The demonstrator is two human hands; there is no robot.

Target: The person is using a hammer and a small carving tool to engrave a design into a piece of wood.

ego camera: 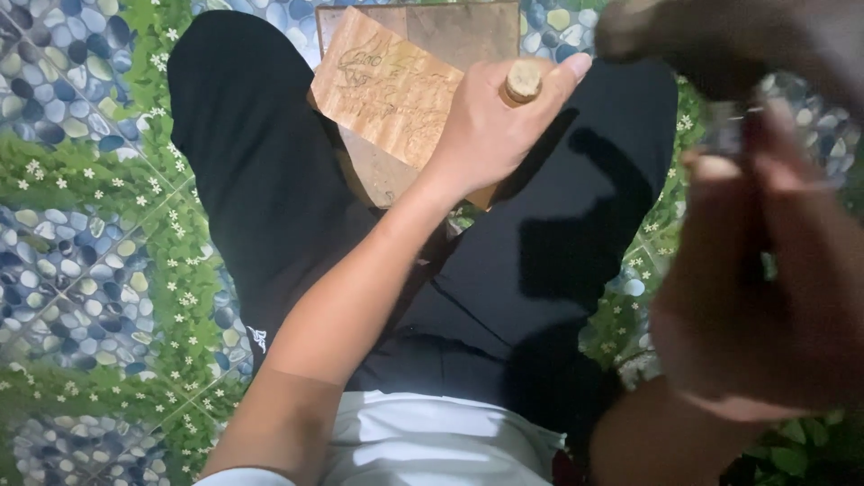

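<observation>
My left hand (490, 126) is closed around a round wooden handle (522, 83), its end sticking up between thumb and fingers. Under and beside that hand lies a light wooden board (382, 85) with dark pencil marks, resting on a darker board (450, 31) between my knees. My right hand (765, 297) is raised close to the camera and blurred; it grips a dark object (729, 54) that runs up to the top right corner. I cannot tell what that object is. My legs in black trousers (261, 171) spread out below.
The floor (81, 225) is covered with a mat printed with blue pebbles, green grass and small white flowers. My white shirt hem (432, 441) shows at the bottom. Shadows of hand and object fall on my right thigh (576, 243).
</observation>
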